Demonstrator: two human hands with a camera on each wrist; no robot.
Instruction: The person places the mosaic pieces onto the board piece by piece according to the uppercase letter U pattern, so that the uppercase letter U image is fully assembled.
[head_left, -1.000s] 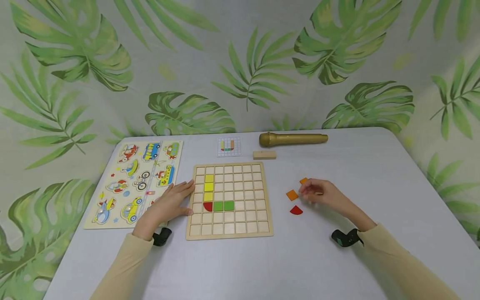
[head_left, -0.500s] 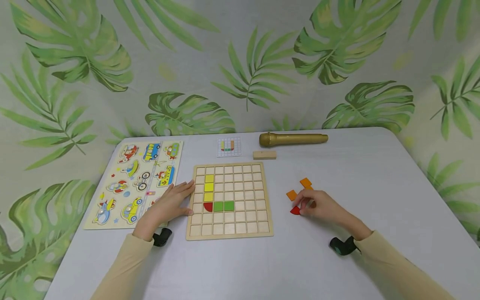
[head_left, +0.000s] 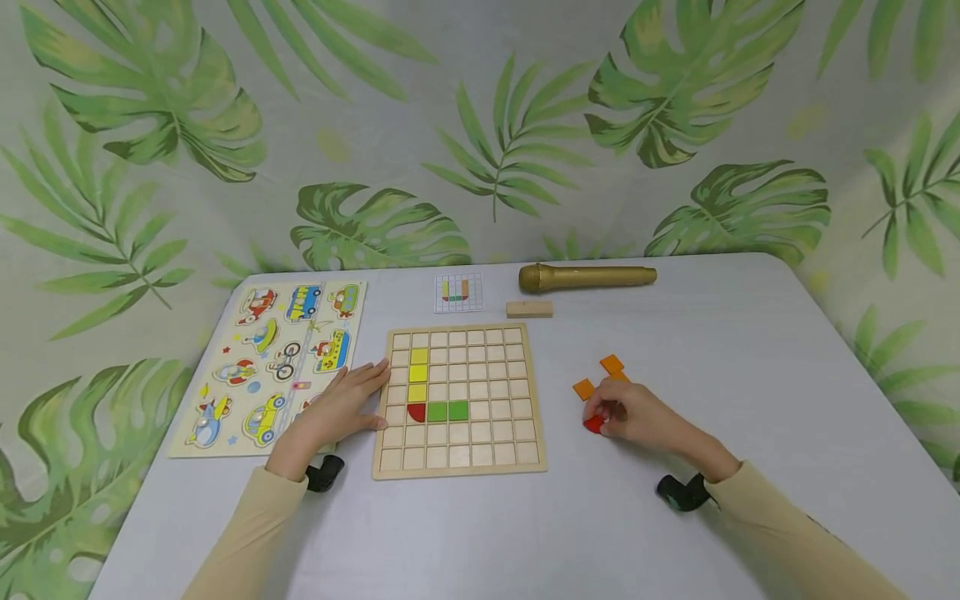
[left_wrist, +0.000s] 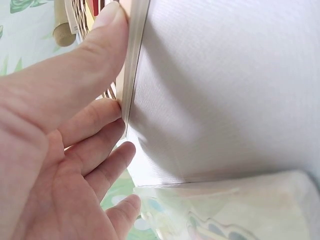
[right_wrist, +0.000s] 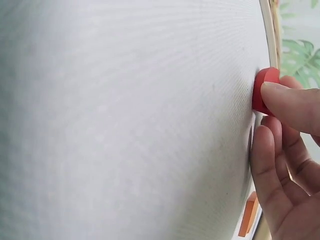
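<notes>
My right hand (head_left: 637, 417) pinches a red quarter-circle tile (right_wrist: 265, 90) between thumb and fingertips, low over the tabletop right of the board. Three orange square tiles (head_left: 583, 389) lie just beyond it, one partly hidden by the hand. The wooden grid board (head_left: 480, 458) holds yellow squares (head_left: 417, 373) in a column, another red quarter-circle (head_left: 417, 412) below them and two green squares (head_left: 447, 412) beside that. At the board's left edge rests my left hand (head_left: 341, 408), its fingers extended; in the left wrist view the thumb (left_wrist: 105, 40) lies against the wooden rim.
A vehicle puzzle board (head_left: 247, 333) lies at the left, partly under my left forearm. Behind the grid board are a small pattern card (head_left: 458, 293), a plain wooden block (head_left: 529, 310) and a gold microphone (head_left: 588, 278). A leaf-print cloth hangs behind the table.
My right hand has come from the orange tiles toward me and taken hold of the red quarter-circle, which has turned slightly. The left hand has stayed at the board's edge.
</notes>
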